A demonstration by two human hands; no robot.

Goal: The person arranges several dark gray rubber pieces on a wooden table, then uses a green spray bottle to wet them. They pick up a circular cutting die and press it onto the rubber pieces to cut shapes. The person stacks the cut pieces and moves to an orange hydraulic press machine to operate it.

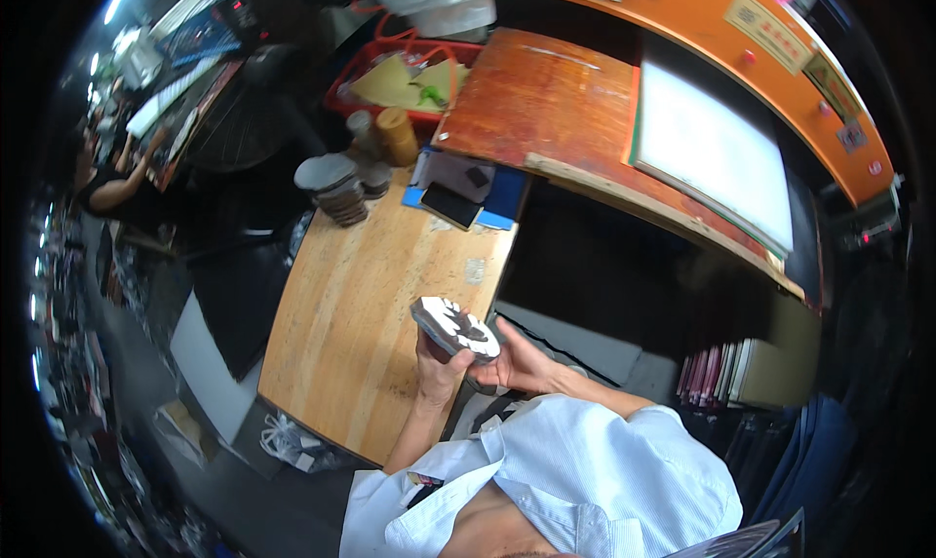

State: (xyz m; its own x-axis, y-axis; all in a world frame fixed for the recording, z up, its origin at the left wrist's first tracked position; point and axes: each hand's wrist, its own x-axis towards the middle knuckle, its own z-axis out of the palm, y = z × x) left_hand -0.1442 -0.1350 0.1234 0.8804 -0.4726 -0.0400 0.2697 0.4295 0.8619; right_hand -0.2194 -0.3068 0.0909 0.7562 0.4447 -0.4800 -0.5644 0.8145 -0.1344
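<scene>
My left hand (444, 371) is closed around a thick stack of dark flat pieces with rounded ends. The top of this stack (460, 326) bears a bold white pattern with dark gaps. It is held tilted above the near right side of the wooden table. My right hand (525, 363) is at the stack's right end with fingers apart, close against its edge; whether it presses on it I cannot tell.
Stacks of grey pieces (333, 186) and a tan roll-shaped stack (397, 137) stand at the far end of the table (341, 314). A phone (450, 205) lies beside them on blue sheets. Right of that is an orange-brown bench (536, 90) with a white framed panel (712, 144). A red basket (341, 95) stands behind.
</scene>
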